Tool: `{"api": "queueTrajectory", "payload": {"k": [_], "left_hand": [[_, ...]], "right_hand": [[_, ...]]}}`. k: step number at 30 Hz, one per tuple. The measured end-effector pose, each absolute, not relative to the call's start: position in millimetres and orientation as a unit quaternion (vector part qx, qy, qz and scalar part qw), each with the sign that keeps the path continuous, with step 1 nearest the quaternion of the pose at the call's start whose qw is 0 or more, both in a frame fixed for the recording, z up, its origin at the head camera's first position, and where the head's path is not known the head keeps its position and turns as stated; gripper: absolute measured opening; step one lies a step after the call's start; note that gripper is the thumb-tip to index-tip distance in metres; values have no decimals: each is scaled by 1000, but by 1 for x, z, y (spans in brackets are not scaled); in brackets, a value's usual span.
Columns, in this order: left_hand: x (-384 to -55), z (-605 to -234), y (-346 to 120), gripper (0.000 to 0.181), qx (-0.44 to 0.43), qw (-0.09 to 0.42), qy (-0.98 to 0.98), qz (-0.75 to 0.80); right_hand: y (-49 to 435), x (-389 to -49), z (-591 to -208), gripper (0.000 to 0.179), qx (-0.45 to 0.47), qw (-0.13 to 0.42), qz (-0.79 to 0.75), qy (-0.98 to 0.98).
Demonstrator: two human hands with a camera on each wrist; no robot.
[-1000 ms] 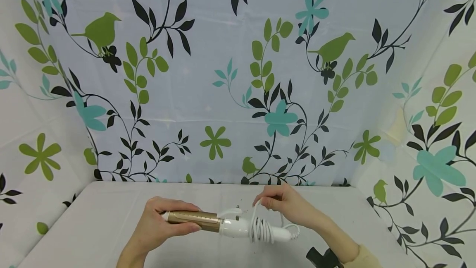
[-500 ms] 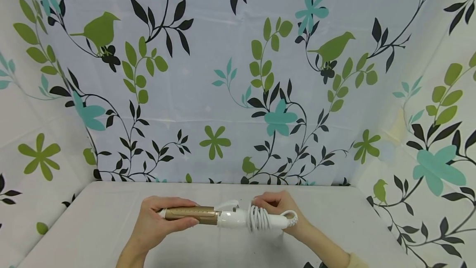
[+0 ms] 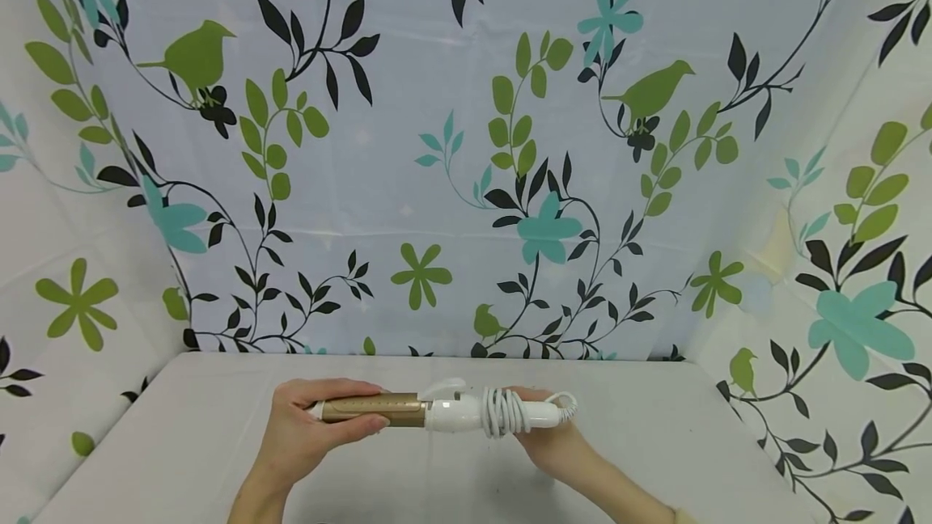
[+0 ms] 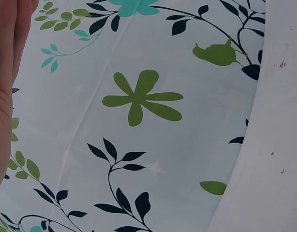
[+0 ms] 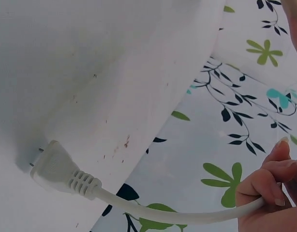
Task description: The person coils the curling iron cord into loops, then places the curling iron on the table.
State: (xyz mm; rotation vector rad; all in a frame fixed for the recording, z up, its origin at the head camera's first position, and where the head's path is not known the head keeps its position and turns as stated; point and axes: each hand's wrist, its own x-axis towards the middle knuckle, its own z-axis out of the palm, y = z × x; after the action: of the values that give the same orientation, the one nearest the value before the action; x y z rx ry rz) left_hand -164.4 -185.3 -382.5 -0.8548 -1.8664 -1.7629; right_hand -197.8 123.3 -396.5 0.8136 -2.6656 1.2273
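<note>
A curling iron point(image 3: 455, 414) with a gold barrel point(image 3: 374, 409) and white handle lies level above the table in the head view. My left hand point(image 3: 298, 431) grips its barrel end, thumb on the near side and fingers on the far side. White cord point(image 3: 504, 413) is coiled several turns around the handle. Behind and below the handle is my right hand point(image 3: 553, 451), its fingers partly hidden there. The right wrist view shows the right hand's fingers point(image 5: 259, 186) pinching the cord, with the two-pin plug point(image 5: 54, 166) hanging free. Only the left hand's edge point(image 4: 6, 87) shows in the left wrist view.
A white-covered table point(image 3: 364, 483) lies beneath the hands, with small dark specks on it. Patterned cloth point(image 3: 437, 184) with leaves, birds and flowers hangs behind the table and along both sides.
My right hand has gone from above the handle's far side to behind and beneath it, carrying the cord around. The curling iron has risen slightly in view, with my left hand still gripping it.
</note>
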Motion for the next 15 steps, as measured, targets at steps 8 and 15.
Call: {"api": "queueTrajectory", "payload": {"k": [8,15], "left_hand": [[-165,-383,-186,35,-300,214,-665,-650],[-163,-381,-187,33,-281,225,-684,-635]], "right_hand": [[117,-190,-401,18,195,-40,466,-862],[114,-191,-411,21,187,-45,489,-851]]}}
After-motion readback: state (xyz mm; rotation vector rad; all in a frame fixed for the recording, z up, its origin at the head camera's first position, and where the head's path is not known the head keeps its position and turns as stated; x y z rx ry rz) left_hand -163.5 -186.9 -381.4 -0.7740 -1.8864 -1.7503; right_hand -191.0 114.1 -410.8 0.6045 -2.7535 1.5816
